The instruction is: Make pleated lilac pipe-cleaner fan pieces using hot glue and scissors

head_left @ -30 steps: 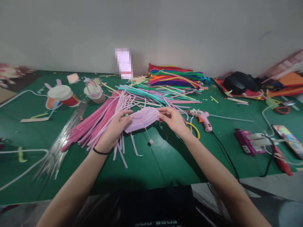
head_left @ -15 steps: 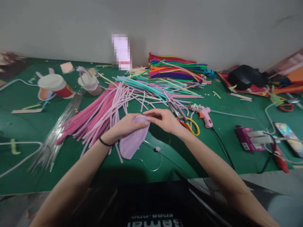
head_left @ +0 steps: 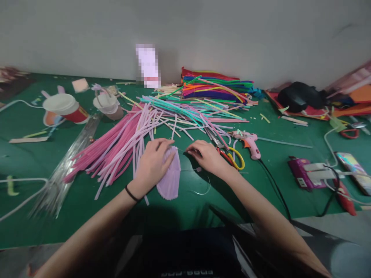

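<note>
Green tabletop (head_left: 278,127) spreads beneath everything. Bundle of fuzzy pink and lilac stems (head_left: 110,154) fans across its left half. Person's left hand (head_left: 152,164) grasps flat, pleated lilac piece (head_left: 171,179), which sits between both hands. Right hand (head_left: 207,156) hovers apart from piece, fingertips bunched; cannot tell whether they grip anything. Small pale-pink bead (head_left: 198,169) lies near right hand.

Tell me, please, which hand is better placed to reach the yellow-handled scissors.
Probably the right hand: it is beside the scissors, while the left hand holds the lilac pleated piece farther away.
</note>
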Demonstrator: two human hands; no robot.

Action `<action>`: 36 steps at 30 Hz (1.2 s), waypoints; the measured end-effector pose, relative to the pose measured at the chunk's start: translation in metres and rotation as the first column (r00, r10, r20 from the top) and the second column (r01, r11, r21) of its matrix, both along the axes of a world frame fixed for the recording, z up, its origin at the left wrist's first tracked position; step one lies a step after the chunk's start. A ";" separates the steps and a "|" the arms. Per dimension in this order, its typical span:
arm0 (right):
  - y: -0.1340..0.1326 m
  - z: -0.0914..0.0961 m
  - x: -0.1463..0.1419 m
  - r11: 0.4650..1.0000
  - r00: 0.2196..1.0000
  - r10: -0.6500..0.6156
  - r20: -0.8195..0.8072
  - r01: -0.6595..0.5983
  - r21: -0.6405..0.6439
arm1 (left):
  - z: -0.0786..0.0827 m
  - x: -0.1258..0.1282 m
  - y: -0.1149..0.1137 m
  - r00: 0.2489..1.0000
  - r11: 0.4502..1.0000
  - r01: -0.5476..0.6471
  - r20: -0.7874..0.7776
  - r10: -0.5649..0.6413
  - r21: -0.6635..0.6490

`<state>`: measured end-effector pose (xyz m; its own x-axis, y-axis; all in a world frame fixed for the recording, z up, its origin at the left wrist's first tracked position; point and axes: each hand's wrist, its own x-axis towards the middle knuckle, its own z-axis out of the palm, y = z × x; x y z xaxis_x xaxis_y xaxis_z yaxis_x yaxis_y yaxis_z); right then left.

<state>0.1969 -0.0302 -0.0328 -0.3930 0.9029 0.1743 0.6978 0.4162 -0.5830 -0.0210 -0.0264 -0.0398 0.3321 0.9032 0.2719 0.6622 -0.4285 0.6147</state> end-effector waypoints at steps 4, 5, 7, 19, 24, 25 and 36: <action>-0.001 -0.013 -0.001 1.000 1.000 -0.005 -0.021 0.005 0.012 | -0.012 0.005 -0.020 0.958 0.966 0.230 -0.202 -0.204 0.117; -0.002 -0.015 -0.001 1.000 1.000 -0.010 -0.029 0.010 0.023 | -0.016 0.006 -0.023 0.946 0.962 0.252 -0.236 -0.222 0.106; -0.005 -0.018 -0.002 0.998 0.999 -0.035 -0.030 0.037 0.052 | -0.022 0.007 -0.025 0.930 0.961 0.263 -0.287 -0.230 0.082; -0.004 -0.016 -0.007 0.995 0.994 -0.096 -0.054 0.095 -0.014 | -0.025 0.008 -0.023 0.914 0.959 0.281 -0.315 -0.254 0.043; -0.001 -0.014 -0.004 0.996 0.993 -0.089 -0.072 0.086 -0.039 | -0.024 0.009 -0.023 0.908 0.959 0.280 -0.340 -0.247 0.050; -0.001 -0.014 -0.002 0.996 0.995 -0.075 -0.070 0.072 -0.046 | -0.024 0.009 -0.023 0.907 0.960 0.276 -0.343 -0.243 0.050; 0.000 -0.015 0.008 0.999 0.997 -0.048 -0.060 0.046 -0.024 | -0.023 0.012 -0.023 0.930 0.966 0.248 -0.298 -0.217 0.069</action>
<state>0.2046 -0.0302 -0.0478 -0.3394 0.9241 0.1757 0.6793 0.3701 -0.6337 -0.0088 -0.0494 -0.0628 0.6068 0.7631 0.2226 0.6770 -0.6428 0.3584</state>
